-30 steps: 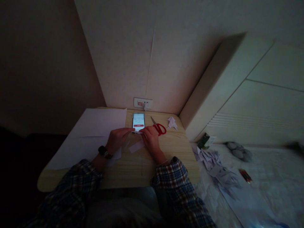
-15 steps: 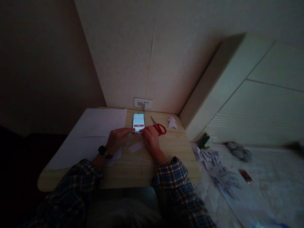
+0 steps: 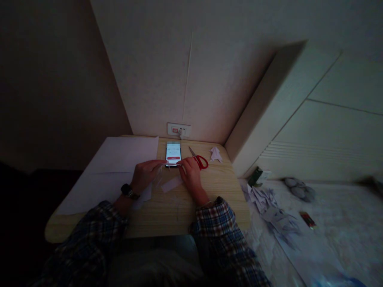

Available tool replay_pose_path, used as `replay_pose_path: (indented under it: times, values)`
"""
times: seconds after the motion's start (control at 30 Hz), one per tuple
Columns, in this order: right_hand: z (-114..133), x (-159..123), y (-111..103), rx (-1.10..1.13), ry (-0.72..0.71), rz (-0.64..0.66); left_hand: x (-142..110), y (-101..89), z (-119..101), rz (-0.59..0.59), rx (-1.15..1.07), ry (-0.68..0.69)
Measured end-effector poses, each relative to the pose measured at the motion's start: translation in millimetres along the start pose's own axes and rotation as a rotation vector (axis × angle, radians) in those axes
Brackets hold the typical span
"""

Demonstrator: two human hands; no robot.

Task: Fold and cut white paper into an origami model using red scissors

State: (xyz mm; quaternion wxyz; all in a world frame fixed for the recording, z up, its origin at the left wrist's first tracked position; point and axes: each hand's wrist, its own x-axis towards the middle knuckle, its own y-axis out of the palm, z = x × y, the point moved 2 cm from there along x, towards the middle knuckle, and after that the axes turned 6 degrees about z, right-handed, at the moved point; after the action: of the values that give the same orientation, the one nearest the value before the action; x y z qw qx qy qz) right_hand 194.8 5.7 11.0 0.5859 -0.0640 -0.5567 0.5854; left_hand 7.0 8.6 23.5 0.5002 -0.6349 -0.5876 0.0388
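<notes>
Between my two hands a small folded piece of white paper (image 3: 171, 164) is held edge-on, just in front of a lit phone (image 3: 173, 151). My left hand (image 3: 145, 173) pinches its left end, fingers closed. At the other end my right hand (image 3: 190, 172) is closed on the paper too. Beneath the hands a cut strip of paper (image 3: 171, 184) lies on the wooden table (image 3: 167, 223). Red-handled scissors (image 3: 201, 161) rest right beside my right hand. Farther right sits a folded paper figure (image 3: 216, 154).
Large white sheets (image 3: 119, 155) cover the table's left part. A wall socket (image 3: 178, 130) with a plug is behind the phone. On the bed (image 3: 338, 231) to the right lie a heap of folded papers (image 3: 269, 203), a grey soft item (image 3: 299, 189) and a small red packet (image 3: 308, 220).
The view has shifted slightly. Both hands keep their grip on the folded paper, which sits a touch lower against the phone, so a little more of the screen shows.
</notes>
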Motion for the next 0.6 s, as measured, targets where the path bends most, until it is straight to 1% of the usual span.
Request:
replay_pose_path:
  times: [0.23,0.37,0.43,0.47,0.53,0.6]
  values:
    - [0.5,-0.6,-2.5,-0.016,-0.031,-0.020,-0.3,0.4,0.6,-0.025,0.018,0.012]
    - [2.0,1.2,0.0,-0.034,-0.019,-0.005,-0.2,1.0,1.4,-0.022,0.018,0.021]
    - [1.9,2.3,-3.1,-0.047,-0.018,0.010,0.0,0.9,1.4,-0.018,0.017,0.026]
    - [0.7,2.1,-7.4,-0.061,-0.025,0.020,0.1,0.7,1.5,-0.019,0.018,0.026]
    - [-5.6,-1.4,-23.0,-0.095,-0.032,0.022,0.1,0.4,2.2,-0.024,0.025,0.020]
    - [-18.0,-9.4,-46.9,-0.115,0.009,-0.047,-0.1,0.0,2.9,-0.034,0.041,0.013]
